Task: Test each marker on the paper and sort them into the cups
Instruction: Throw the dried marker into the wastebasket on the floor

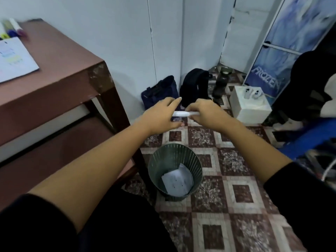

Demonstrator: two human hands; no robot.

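Both my hands are stretched out over the tiled floor, to the right of the brown table (60,84). My left hand (161,116) and my right hand (204,113) each grip one end of a white marker (181,113) held level between them; its tip and cap are hidden by my fingers. A white paper (16,60) with coloured test strokes lies at the table's far left. Behind it lie several markers (13,30) with yellow and purple caps, blurred. No cups are in view.
A dark green ribbed waste bin (174,171) with crumpled paper inside stands on the floor below my hands. Two dark bags (160,91) lean on the wall, a white box (250,104) sits to the right, and a blue chair (309,135) is at the far right.
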